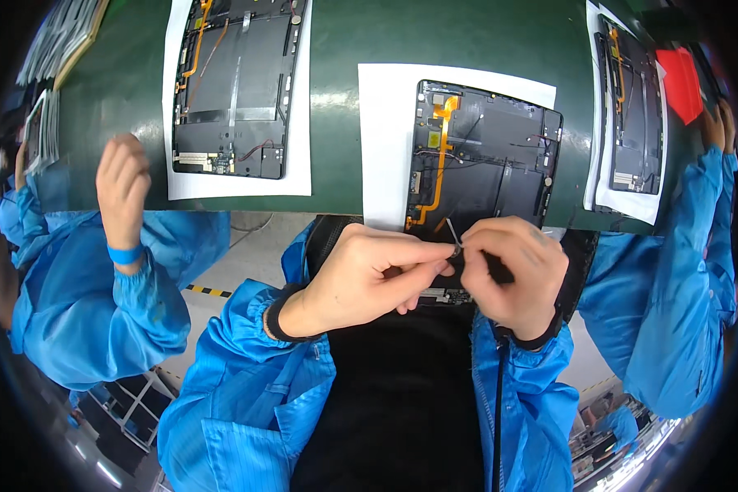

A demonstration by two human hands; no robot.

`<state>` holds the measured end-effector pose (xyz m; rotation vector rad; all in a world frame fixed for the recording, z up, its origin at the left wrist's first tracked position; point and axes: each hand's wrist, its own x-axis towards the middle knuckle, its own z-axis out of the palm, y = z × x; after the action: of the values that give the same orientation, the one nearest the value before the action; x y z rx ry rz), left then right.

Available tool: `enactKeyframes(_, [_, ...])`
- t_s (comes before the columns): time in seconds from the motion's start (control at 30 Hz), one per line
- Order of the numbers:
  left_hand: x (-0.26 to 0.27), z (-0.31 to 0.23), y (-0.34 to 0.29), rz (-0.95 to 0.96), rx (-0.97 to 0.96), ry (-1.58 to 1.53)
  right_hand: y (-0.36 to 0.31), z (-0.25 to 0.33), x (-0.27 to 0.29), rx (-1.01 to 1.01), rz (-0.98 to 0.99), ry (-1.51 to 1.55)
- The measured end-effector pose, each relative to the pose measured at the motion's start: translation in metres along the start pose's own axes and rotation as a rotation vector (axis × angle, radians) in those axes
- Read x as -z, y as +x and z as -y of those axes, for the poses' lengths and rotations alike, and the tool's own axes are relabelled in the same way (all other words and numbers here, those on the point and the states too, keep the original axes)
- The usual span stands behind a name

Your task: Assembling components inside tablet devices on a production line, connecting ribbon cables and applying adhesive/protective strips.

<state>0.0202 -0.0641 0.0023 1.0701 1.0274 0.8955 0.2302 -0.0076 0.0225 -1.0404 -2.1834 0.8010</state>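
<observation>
Both of my hands meet above the near part of an opened black tablet housing, which lies on a white sheet. My left hand is closed, thumb and forefinger pinching a tiny dark part. From between the fingertips a thin pale strip sticks up. My right hand is also closed, its finger and thumb pressed together at the base of that strip. What the right fingertips grip is too small to name. An orange flex cable runs along the housing's left side; its near end is partly hidden by my hands.
On the green table, more opened tablet housings lie on white sheets, one at left and one at right. A co-worker's hand hovers at left. Another co-worker's blue sleeve and a red item are at right.
</observation>
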Motion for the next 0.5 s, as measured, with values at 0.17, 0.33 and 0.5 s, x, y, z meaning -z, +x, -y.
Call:
enactKeyframes(0.17, [0.011,0.004,-0.007,0.035,0.124,-0.143,-0.003,-0.016,0.014,-0.24,-0.194,-0.017])
enactKeyframes(0.33, [0.014,0.005,-0.006,0.013,0.105,-0.2,-0.035,-0.032,0.056,-0.392,-0.315,-0.038])
enactKeyframes(0.5, [0.017,-0.004,0.001,-0.005,0.077,-0.15,-0.078,-0.026,0.116,-0.811,-0.009,-0.403])
